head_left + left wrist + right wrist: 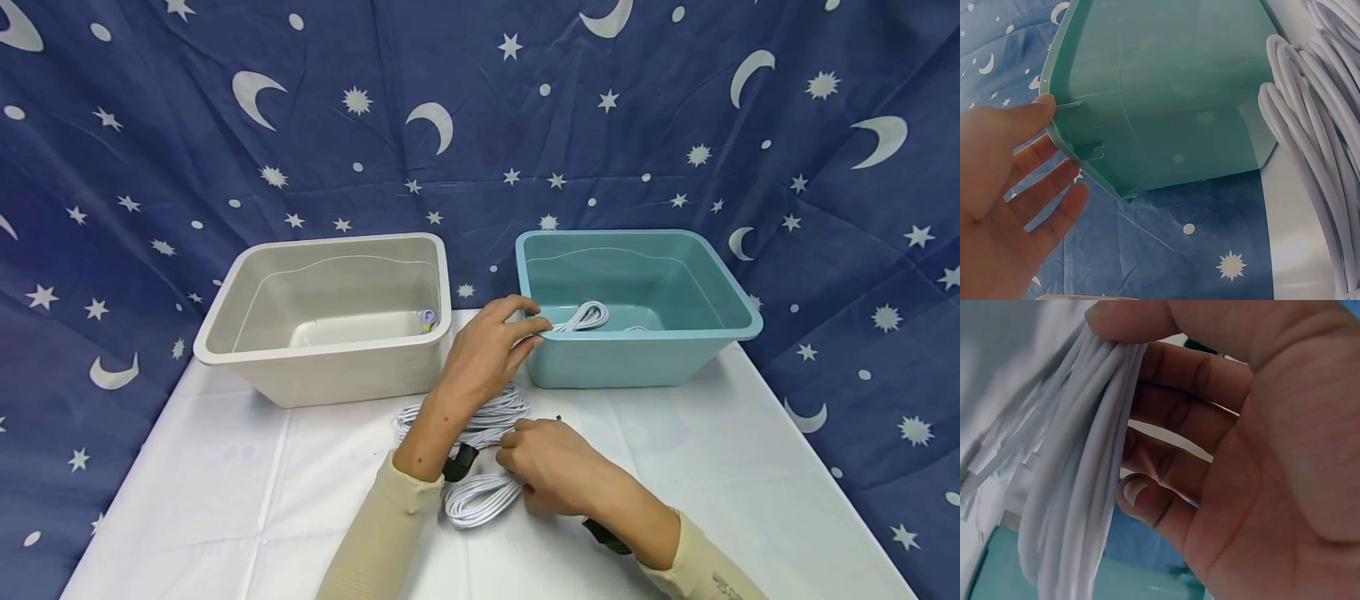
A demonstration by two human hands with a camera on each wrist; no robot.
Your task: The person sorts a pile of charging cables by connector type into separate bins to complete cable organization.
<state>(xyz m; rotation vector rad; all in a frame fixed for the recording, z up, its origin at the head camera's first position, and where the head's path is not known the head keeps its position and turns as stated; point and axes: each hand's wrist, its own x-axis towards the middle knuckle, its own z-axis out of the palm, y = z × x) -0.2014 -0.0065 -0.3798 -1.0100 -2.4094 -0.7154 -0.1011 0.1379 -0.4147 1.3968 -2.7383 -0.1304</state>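
My left hand (491,346) is at the near left corner of the teal bin (645,362), pinching its rim between thumb and fingers. In the left wrist view the thumb (1035,115) presses the rim, and other fingers lie along the edge. My right hand (558,467) is lower, over the white table. It pinches a looped bundle of white cable (1079,475) between thumb and fingers. Beside that hand lies a cable coil (480,502), with a larger pile of white cables (498,414) behind it, partly hidden by the left forearm.
To the left stands a beige bin (337,371) with a small cable with a yellow tag (427,321) inside. A white cable coil (585,317) lies in the teal bin. Behind both bins hangs a blue cloth (480,117) with moons and stars.
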